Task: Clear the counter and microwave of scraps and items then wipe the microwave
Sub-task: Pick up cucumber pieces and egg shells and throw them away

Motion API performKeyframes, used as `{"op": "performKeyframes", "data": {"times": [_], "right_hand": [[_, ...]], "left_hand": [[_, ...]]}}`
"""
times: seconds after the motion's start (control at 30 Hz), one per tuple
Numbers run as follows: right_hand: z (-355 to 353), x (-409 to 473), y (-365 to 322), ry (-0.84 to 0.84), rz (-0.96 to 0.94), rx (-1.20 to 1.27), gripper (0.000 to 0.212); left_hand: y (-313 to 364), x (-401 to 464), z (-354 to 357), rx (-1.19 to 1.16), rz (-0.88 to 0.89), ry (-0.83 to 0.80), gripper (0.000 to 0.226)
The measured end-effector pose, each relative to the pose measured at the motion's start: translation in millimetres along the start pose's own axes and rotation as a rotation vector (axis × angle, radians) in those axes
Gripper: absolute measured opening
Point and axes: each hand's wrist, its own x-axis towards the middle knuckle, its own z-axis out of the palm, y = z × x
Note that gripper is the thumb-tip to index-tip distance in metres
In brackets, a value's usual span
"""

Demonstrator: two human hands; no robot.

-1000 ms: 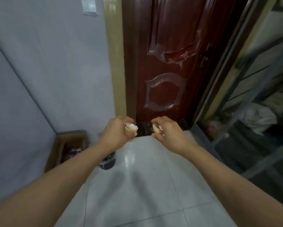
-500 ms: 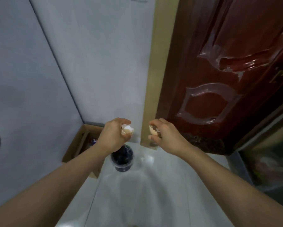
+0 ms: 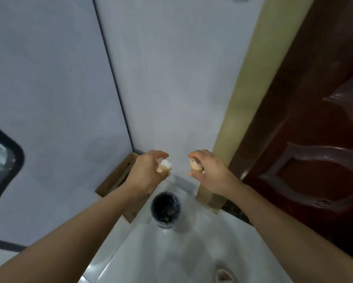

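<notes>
My left hand (image 3: pixel 147 172) grips a piece of eggshell (image 3: pixel 165 166), pale brown with a white inside. My right hand (image 3: pixel 209 172) pinches another eggshell piece (image 3: pixel 195 165). Both hands are held out in front of me, a little apart, above the floor. Below and between them a small black bin (image 3: pixel 165 208) with a dark liner stands on the white tiled floor near the wall corner. The counter and the microwave are out of view.
A cardboard box (image 3: pixel 118 176) sits in the corner behind my left forearm. A dark red door (image 3: pixel 314 139) with a yellowish frame (image 3: pixel 239 111) fills the right side. A dark-rimmed object (image 3: pixel 6 160) shows at the left edge. A foot (image 3: pixel 224 275) shows at the bottom.
My view has turned left and moved closer to the corner. The bin has come from behind my left arm to below my hands. Both hands still hold their eggshell pieces.
</notes>
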Motion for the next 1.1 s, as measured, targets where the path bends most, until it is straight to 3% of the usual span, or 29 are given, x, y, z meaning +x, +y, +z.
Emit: {"op": "performKeyframes", "data": {"times": [0.27,0.43,0.8,1.1], "right_hand": [[-10,63,73,-0.168,-0.278,0.080,0.042],[0,86,105,-0.254,-0.385,0.094,0.046],[64,110,134,-0.365,-0.407,0.141,0.040],[177,126,186,-0.398,-0.390,0.152,0.040]], "left_hand": [[36,19,50,-0.030,-0.277,0.196,0.033],[49,27,79,-0.047,-0.418,0.258,0.041],[5,35,135,-0.112,-0.577,0.309,0.045],[-71,47,230,-0.120,-0.686,0.323,0.043]]}}
